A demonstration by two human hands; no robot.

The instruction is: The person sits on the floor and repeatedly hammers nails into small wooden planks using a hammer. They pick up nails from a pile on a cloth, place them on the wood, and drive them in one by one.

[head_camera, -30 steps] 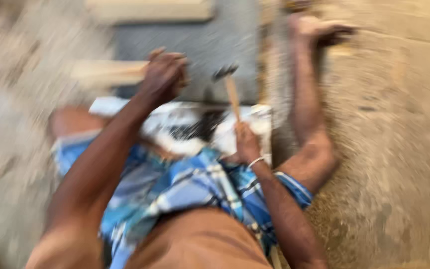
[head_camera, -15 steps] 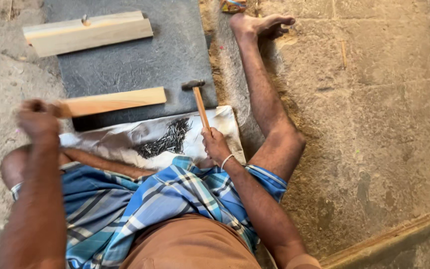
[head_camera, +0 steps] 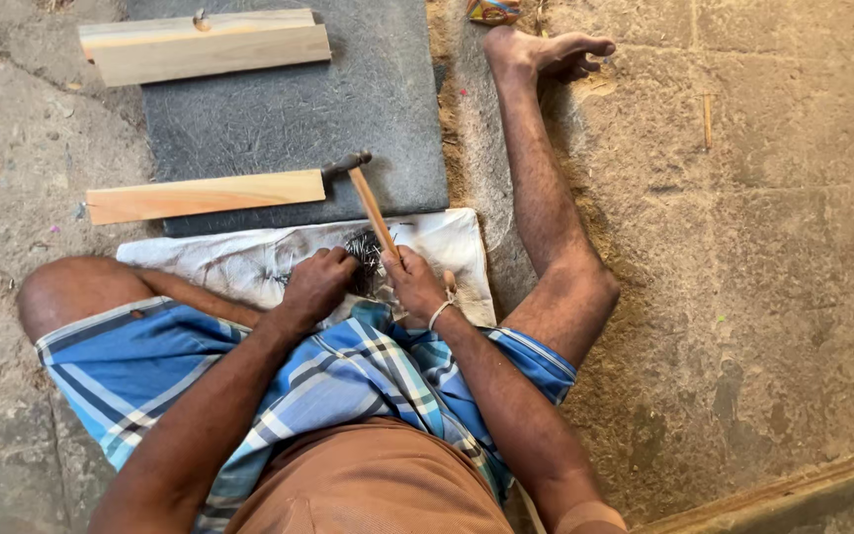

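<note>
I sit on the ground with a white cloth [head_camera: 249, 262] spread in front of me, a dark heap of nails [head_camera: 366, 259] on it. My right hand [head_camera: 415, 284] grips the wooden handle of a hammer [head_camera: 368, 198], whose metal head rests on a dark stone slab [head_camera: 298, 119]. My left hand [head_camera: 316, 287] reaches into the heap of nails with its fingers curled; whether it holds a nail is hidden. A pale wooden strip [head_camera: 205, 196] lies across the slab's near edge, its end by the hammer head.
A wider wooden piece [head_camera: 205, 46] made of stacked boards lies at the slab's far end. My right leg stretches out along the slab, foot [head_camera: 541, 49] beyond it. A small colourful object [head_camera: 491, 10] sits near the foot. Rough stone floor surrounds everything.
My left hand came down from the raised position at the left and now sits in the nail heap. The hammer and right hand stayed roughly in place.
</note>
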